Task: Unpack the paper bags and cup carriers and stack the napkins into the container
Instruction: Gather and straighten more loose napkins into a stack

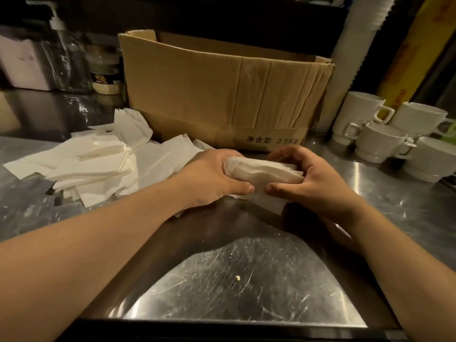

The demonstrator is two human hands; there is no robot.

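Near edge: scratched stainless steel counter (246, 287), one small pale crumb (238, 277) on it, both bare forearms coming in from the bottom corners

Mid counter: both hands on one napkin stack (265, 172), squared up between them, just above or on the counter, can't tell which. Left hand (212, 175) curled round the stack's left end, thumb along the near side, fingers over the top. Right hand (308, 178) curled round the right end, thumb on the near face almost meeting the left thumb, fingers arched over the far edge. So both hands clamped on the same stack, neither spread

Left of the hands: loose heap of white napkins (98, 161) spread flat on the counter, overlapping at odd angles, touching the left wrist area, running back to the box's front left corner

Behind the hands: open cardboard box (222, 90), creased front wall, printing low on its right side, "2.5Kg". Inside not visible from here

Right of box: stacked white ceramic cups (385, 137) with handles, several piles close together. Behind them a tall sleeve of white disposable cups (355, 45) leaning against the shelf

Far left: clear pump bottle (65, 55), a labelled jar (106, 72) beside it, a pale box-like container (22, 62) at the edge, too dim for detail
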